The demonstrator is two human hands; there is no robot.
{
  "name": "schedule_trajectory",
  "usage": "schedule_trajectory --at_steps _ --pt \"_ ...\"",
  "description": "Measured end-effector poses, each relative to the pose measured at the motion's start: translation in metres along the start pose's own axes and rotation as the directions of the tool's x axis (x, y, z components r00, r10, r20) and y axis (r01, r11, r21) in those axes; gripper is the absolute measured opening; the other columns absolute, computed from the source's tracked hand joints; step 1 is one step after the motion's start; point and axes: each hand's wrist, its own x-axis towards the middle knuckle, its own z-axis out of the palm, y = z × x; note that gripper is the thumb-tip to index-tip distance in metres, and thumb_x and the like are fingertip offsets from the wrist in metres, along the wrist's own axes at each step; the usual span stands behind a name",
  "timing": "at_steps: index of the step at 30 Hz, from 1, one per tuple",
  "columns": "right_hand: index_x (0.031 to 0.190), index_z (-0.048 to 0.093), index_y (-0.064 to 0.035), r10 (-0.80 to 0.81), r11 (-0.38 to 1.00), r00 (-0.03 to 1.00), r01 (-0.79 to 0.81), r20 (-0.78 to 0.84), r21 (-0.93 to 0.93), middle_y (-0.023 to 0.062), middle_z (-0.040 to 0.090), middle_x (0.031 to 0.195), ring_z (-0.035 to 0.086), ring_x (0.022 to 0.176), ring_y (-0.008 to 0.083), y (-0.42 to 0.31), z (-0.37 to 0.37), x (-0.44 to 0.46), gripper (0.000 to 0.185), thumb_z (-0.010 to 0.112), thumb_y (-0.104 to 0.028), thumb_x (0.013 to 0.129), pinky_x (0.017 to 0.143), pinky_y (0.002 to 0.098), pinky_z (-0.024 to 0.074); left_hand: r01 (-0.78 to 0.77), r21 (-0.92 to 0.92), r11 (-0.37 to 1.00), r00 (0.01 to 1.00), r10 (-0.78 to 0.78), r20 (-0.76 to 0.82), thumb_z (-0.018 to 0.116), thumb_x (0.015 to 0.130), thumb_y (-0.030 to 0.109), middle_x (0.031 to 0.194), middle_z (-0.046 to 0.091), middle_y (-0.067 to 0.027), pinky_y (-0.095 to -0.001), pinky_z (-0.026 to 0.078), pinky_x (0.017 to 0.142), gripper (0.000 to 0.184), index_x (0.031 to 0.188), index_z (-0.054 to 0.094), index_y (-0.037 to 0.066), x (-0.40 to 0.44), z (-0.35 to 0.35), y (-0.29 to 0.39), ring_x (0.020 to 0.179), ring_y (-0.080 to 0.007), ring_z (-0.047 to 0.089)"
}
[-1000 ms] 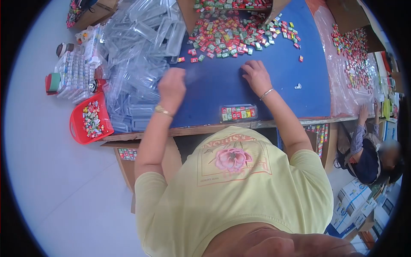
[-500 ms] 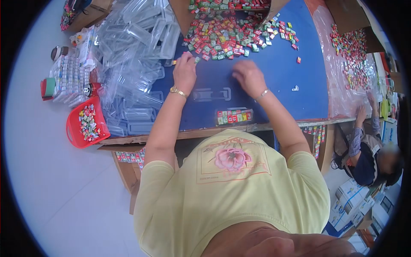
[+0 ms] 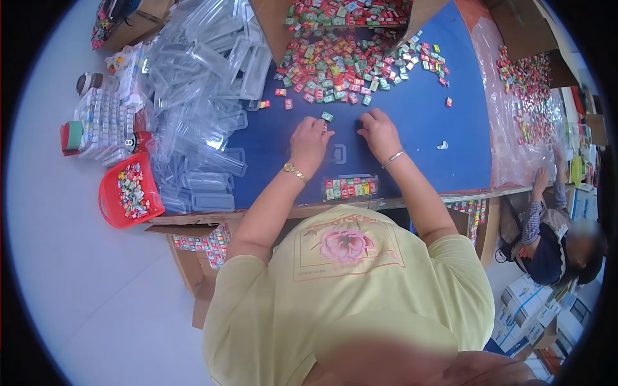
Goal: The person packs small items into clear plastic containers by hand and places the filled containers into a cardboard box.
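Over the blue table surface (image 3: 425, 148), my left hand (image 3: 310, 143) is closed, its fingertips against a small green packet (image 3: 327, 116). My right hand (image 3: 378, 134) is curled with thumb and index finger near each other; whether anything is between them is too small to tell. A clear plastic tray (image 3: 340, 153) lies between the hands, partly hidden by my left one. Closer to the front edge sits a clear tray filled with red, green and yellow packets (image 3: 350, 187). Beyond the hands spreads a pile of similar packets (image 3: 341, 64).
Many clear trays (image 3: 206, 83) are heaped at the left. A red basket (image 3: 154, 193) of packets stands by the front left corner. An open cardboard box (image 3: 269, 26) is at the back. On the right, a co-worker (image 3: 547, 238) reaches toward plastic sheeting (image 3: 483, 77).
An empty clear tray has appeared on the blue surface between the hands. My left hand went up to the packets, then came back right and nearer, a green packet now at its fingertips.
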Motion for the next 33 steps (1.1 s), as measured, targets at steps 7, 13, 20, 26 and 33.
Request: schedule_trajectory --at_steps 7,13,20,26,33 --pt "0.106 0.066 -0.0105 -0.021 0.997 0.996 0.027 -0.082 0.072 0.0084 0.064 0.110 0.062 0.108 0.0320 -0.021 -0.015 0.039 0.035 0.081 -0.010 0.074 0.086 0.0435 0.0555 0.094 0.087 0.992 0.995 -0.091 -0.045 0.084 0.079 0.029 0.104 0.066 -0.0085 -0.0410 0.056 0.084 0.039 0.107 0.072 0.006 0.017 -0.012 0.015 0.101 -0.0298 0.066" --pt "0.106 0.065 -0.0108 -0.132 0.991 0.987 0.132 -0.091 -0.011 0.0077 0.064 0.112 0.062 0.107 0.0320 0.003 -0.007 0.058 0.034 0.080 -0.008 0.076 0.087 0.0439 0.0554 -0.039 0.030 0.999 0.998 0.037 0.053 0.084 0.077 0.021 0.110 0.070 -0.0051 -0.0394 0.054 0.089 0.035 0.108 0.073 0.009 0.032 -0.005 0.000 0.107 -0.0277 0.064" --pt "0.109 0.067 -0.0112 -0.095 0.995 0.995 0.095 -0.025 0.039 0.0079 0.063 0.114 0.063 0.105 0.0320 0.007 -0.017 0.019 0.028 0.072 -0.006 0.082 0.090 0.0429 0.0546 -0.200 -0.093 0.975 0.973 0.208 0.096 0.085 0.072 0.011 0.109 0.070 -0.0051 -0.0384 0.052 0.093 0.040 0.111 0.074 0.009 0.015 -0.006 0.007 0.108 -0.0272 0.061" --pt "0.108 0.068 -0.0108 -0.321 0.947 0.941 0.322 -0.104 -0.009 0.0082 0.062 0.108 0.064 0.104 0.0312 0.013 -0.008 0.036 0.021 0.065 -0.008 0.087 0.089 0.0420 0.0551 -0.106 -0.045 0.993 0.991 0.109 0.083 0.082 0.076 0.009 0.108 0.068 -0.0054 -0.0383 0.052 0.093 0.039 0.114 0.073 0.009 0.006 -0.015 -0.007 0.106 -0.0277 0.061" --pt "0.103 0.069 -0.0083 -0.034 0.999 0.994 0.032 0.105 0.017 0.0123 0.064 0.098 0.067 0.097 0.0341 -0.002 -0.020 0.009 0.020 0.073 -0.010 0.084 0.081 0.0444 0.0560 -0.086 -0.029 0.996 0.982 0.090 0.163 0.077 0.081 0.012 0.109 0.068 -0.0046 -0.0397 0.053 0.091 0.035 0.116 0.072 0.009 0.007 -0.017 -0.001 0.106 -0.0273 0.061"
